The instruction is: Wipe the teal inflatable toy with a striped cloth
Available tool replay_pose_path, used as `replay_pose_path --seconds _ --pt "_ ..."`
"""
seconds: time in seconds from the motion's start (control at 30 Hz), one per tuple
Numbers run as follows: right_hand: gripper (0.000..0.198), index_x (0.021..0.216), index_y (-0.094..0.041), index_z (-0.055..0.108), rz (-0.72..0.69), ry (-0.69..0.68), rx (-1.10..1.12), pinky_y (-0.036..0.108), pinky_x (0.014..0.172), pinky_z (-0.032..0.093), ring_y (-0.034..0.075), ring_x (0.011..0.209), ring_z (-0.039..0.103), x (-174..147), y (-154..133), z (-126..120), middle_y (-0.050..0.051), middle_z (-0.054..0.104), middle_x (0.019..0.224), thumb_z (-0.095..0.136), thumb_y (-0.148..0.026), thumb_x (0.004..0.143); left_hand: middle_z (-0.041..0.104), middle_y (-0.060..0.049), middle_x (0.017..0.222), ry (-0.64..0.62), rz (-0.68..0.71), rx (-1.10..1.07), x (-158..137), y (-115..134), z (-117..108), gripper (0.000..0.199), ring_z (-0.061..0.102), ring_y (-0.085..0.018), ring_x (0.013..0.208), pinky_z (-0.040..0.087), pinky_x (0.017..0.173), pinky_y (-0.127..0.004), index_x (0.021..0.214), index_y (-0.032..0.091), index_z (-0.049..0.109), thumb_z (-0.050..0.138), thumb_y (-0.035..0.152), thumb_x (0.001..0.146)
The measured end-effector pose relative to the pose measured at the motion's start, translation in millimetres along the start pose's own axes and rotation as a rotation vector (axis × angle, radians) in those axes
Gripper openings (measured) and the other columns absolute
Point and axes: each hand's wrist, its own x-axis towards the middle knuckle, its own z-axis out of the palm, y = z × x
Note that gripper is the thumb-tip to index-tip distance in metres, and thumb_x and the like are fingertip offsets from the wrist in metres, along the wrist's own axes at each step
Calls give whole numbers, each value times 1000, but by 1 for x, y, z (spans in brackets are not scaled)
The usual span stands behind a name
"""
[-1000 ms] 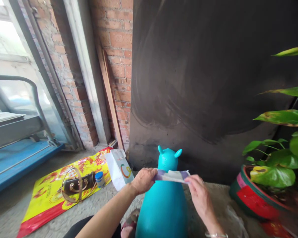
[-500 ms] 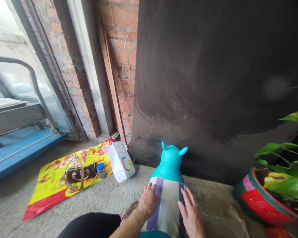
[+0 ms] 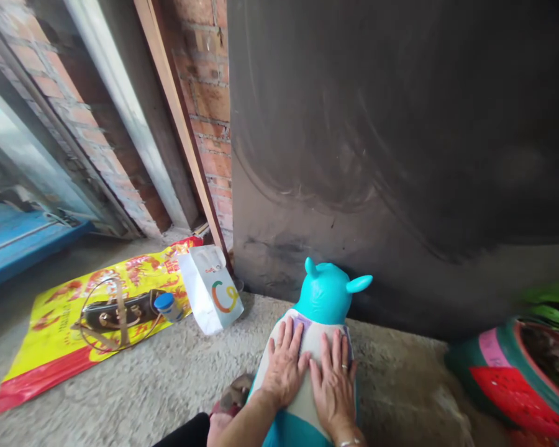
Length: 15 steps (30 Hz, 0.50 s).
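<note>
Hands lie flat on a striped cloth [image 3: 307,400] at the lower centre of the frame. It is draped over the back of a turquoise toy [image 3: 327,293], just below the head and its two ears; turquoise shows again below the cloth's lower edge. The left hand [image 3: 284,367] rests palm down, fingers extended and slightly spread, pointing up the frame. The right hand [image 3: 334,386] lies just beside it in the same way, fingers a little apart, with a ring [image 3: 345,366] on one finger and a bracelet [image 3: 351,442] at the wrist. Neither hand grips anything.

Behind the toy, a dark board [image 3: 391,136] fills the upper right. At the left, a yellow and red sheet [image 3: 41,357] lies on the floor [image 3: 168,385], bearing a dark handbag [image 3: 142,308] and a blue-lidded jar [image 3: 168,307]. A white bag [image 3: 202,295] stands at the sheet's right end. A plank [image 3: 181,124] leans at the brick wall [image 3: 209,99], upper left of centre. A plant pot [image 3: 498,357] sits at lower right.
</note>
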Motion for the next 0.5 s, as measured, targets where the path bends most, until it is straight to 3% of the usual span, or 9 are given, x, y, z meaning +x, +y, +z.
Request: replay_pose_path --seconds 0.1,0.2,0.33,0.5 --pt "60 152 -21 25 12 -14 -7 63 108 32 34 148 4 14 -4 -5 8 5 161 25 -51 99 -6 0 162 21 16 7 9 1 -2 64 -4 -24 150 10 122 -53 153 28 11 31 43 94" --pt "59 152 -23 24 78 -48 -20 63 107 35 33 147 9 7 -13 -4 7 8 161 23 -51 99 -5 0 162 24 17 12 1 -1 -3 63 -3 -24 150 13 121 -53 153 29 9 30 44 95" --pt "60 148 -23 33 202 -37 -102 70 95 42 39 143 24 -38 -29 9 9 20 158 27 -54 97 -2 1 162 7 68 42 -32 -12 3 60 -2 -24 150 15 121 -54 152 31 11 30 44 96" --pt "63 132 -13 58 104 159 -171 66 91 46 46 130 43 -102 -30 26 23 46 142 37 -57 92 4 4 162 12 173 7 -71 -37 20 59 3 -26 150 15 121 -57 150 40 16 27 60 96"
